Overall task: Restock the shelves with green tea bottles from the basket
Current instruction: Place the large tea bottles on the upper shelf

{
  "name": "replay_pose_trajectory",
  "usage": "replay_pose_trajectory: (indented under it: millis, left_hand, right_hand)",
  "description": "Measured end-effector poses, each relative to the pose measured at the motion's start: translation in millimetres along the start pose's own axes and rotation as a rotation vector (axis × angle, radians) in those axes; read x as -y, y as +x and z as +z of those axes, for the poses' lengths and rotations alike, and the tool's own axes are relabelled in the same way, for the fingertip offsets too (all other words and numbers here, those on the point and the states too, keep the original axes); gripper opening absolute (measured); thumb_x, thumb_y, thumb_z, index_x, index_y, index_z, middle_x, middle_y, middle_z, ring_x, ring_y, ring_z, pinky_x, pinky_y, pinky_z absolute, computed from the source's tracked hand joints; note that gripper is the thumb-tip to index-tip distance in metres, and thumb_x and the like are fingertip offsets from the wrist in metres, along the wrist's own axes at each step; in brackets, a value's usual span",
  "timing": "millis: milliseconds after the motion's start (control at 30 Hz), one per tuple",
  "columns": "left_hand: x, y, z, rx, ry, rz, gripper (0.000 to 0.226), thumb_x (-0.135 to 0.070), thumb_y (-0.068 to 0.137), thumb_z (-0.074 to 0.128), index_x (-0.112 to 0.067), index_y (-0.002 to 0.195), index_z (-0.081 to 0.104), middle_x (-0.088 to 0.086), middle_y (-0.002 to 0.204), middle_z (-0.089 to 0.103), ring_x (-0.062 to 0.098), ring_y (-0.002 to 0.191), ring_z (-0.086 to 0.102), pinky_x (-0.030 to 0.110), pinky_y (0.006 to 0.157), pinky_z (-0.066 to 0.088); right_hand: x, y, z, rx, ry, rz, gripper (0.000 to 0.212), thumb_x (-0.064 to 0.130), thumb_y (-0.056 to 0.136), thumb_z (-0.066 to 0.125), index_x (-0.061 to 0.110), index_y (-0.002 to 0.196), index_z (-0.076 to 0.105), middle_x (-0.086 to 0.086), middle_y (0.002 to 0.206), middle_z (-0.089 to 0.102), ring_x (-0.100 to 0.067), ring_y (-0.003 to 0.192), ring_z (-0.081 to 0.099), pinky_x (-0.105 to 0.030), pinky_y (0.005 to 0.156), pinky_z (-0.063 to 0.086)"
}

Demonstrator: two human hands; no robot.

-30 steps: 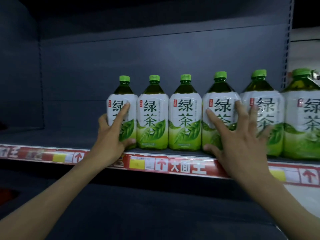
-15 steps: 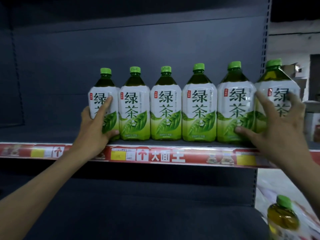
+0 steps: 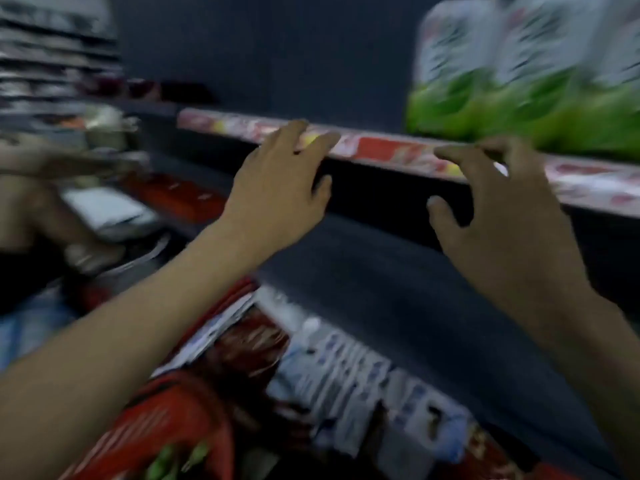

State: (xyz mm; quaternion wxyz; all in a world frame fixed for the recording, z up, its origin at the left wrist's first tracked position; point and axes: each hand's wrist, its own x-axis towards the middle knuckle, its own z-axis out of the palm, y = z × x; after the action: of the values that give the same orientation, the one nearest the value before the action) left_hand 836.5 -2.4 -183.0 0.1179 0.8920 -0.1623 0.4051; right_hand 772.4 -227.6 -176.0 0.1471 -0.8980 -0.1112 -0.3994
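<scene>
Fingers [image 3: 323, 142] of left hand [image 3: 277, 199] and right hand [image 3: 502, 237] curl loosely, empty, before the shelf edge [image 3: 391, 152]. Bottles [image 3: 519, 81] stand upper right; the basket [image 3: 166, 414] sits below. A hasty swing could clip that row.

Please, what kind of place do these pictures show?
Most likely a shop aisle, perhaps a supermarket, though the picture is blurred. A red price strip runs below identical green tea bottles standing side by side, and a red basket sits at the lower left.
</scene>
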Motion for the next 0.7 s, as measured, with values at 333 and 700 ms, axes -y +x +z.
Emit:
replay_pose_trajectory:
  millis: [333,700]
  left_hand:
    - [211.1,-352.1,-78.5,0.239,0.110,-1.049,0.041,-0.025,0.082,0.055,-0.012,0.120,0.059,0.016,0.107,0.066,0.033,0.102,0.062,0.037,0.088,0.046]
    - [222.8,-544.9,-16.2,0.149,-0.280,-1.821,0.030,-0.008,0.079,0.073,-0.020,0.098,0.053,-0.010,0.080,0.065,0.022,0.082,0.066,0.038,0.071,0.056]
  right_hand:
    - [241.5,-111.9,252.2,0.796,0.588,-0.175,0.038,0.022,0.085,0.064,0.018,0.123,0.062,-0.013,0.114,0.059,-0.031,0.107,0.058,-0.032,0.088,0.045]
    - [365.3,-324.6,398.3,1.636,0.678,0.039,0.070,0.024,0.080,0.074,0.019,0.142,0.041,-0.005,0.132,0.057,-0.021,0.118,0.056,-0.029,0.087,0.046]
